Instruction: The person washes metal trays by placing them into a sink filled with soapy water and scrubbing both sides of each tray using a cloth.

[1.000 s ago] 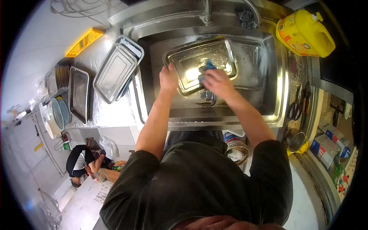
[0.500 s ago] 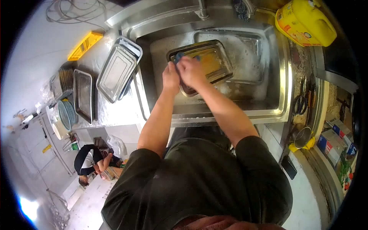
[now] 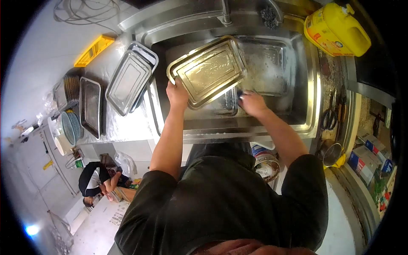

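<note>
A wet, shiny rectangular metal tray (image 3: 208, 70) is held tilted over the sink by my left hand (image 3: 177, 94), whose fingers are closed on its lower left edge. My right hand (image 3: 253, 104) is closed around a small dark scrubbing pad (image 3: 241, 94), to the right of the tray and apart from it. Beneath the held tray, part of another metal tray (image 3: 230, 102) shows in the sink. A further tray (image 3: 274, 70) lies in the soapy water on the right side of the basin.
The steel sink (image 3: 313, 95) has a faucet (image 3: 226, 15) at its back. Left of it lie stacked trays (image 3: 128, 78) and a darker tray (image 3: 90, 106). A yellow jug (image 3: 335, 32) stands at back right, scissors (image 3: 329, 117) below. Another person (image 3: 95, 180) bends over at lower left.
The tray has been lifted and tipped up in my left hand, showing a shiny face. My right hand has moved right and down with the pad, away from the tray.
</note>
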